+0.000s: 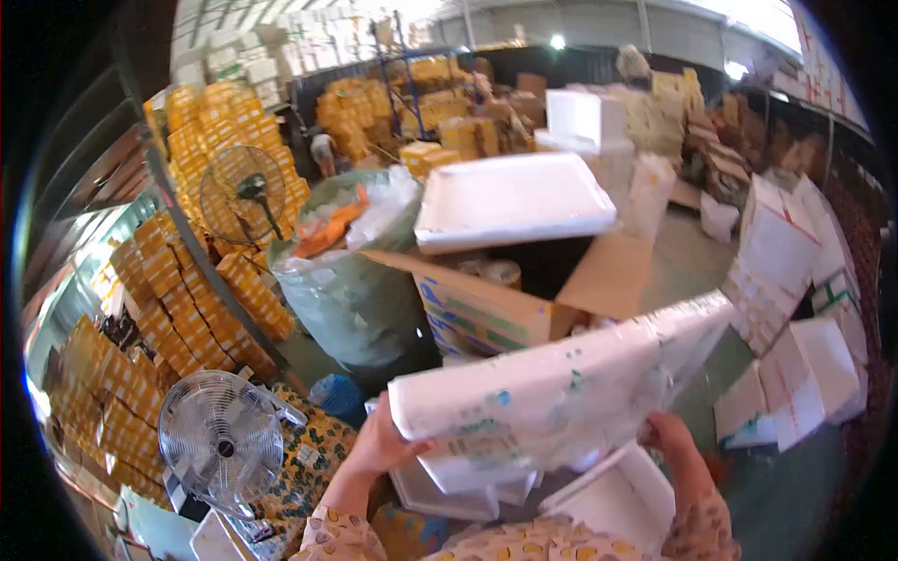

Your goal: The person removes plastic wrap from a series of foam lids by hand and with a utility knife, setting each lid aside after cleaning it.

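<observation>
Between my two hands is a white foam box [533, 397] with green and blue print on the side facing me, tilted up to the right. My left hand [385, 447] is closed on its left end, thumb across the near face. At the lower right edge, my right hand [669, 438] grips it, some fingers hidden. Below it lie more white foam pieces [622, 505], partly covered by the held box. Just beyond stands an open cardboard box [486, 309] with a roll of tape [502, 272] in it. A white foam lid [514, 196] sits at its far side.
A large green sack [351, 309] with plastic bags stands left of the carton. A metal fan [224, 444] is at lower left, another fan [245, 196] behind. White foam boxes [804, 374] are stacked right. Yellow boxes [224, 140] pile up behind, near a person [323, 152].
</observation>
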The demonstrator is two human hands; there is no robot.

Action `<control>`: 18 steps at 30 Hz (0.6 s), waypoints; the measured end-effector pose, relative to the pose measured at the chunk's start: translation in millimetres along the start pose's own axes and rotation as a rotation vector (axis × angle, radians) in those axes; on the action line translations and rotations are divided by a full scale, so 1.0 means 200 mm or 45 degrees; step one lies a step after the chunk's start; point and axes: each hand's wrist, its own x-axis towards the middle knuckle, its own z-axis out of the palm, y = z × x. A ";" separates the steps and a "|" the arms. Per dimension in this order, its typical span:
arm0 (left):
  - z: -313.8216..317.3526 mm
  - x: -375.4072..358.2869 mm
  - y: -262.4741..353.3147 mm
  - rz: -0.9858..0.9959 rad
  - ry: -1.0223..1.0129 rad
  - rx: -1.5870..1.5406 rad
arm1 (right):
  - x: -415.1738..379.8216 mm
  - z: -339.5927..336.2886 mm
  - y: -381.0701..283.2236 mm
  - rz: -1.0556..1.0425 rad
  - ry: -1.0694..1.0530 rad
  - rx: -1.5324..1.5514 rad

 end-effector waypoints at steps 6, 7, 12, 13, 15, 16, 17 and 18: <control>0.10 -0.02 -0.02 -0.202 0.138 -0.504 | -0.03 0.12 0.16 0.114 -0.102 -0.132; 0.10 -0.02 0.00 -0.212 0.115 -0.502 | -0.03 0.14 0.17 0.099 -0.207 -0.259; 0.10 -0.06 -0.02 -0.364 0.107 -0.275 | 0.01 0.20 0.06 -0.645 -0.058 -0.929; 0.10 -0.07 -0.02 -0.349 0.093 -0.155 | -0.01 0.25 0.01 -0.723 0.138 -0.774; 0.11 -0.10 -0.03 -0.334 0.100 -0.147 | -0.09 0.34 -0.11 -0.535 -0.051 -0.817; 0.12 -0.10 -0.03 -0.317 0.107 -0.141 | -0.12 0.39 -0.14 -0.348 -0.236 -0.854; 0.13 -0.11 -0.01 -0.320 0.130 -0.171 | -0.11 0.45 -0.10 -0.211 -0.377 -0.737; 0.14 -0.11 0.00 -0.318 0.129 -0.171 | -0.11 0.52 -0.04 -0.212 -0.375 -0.736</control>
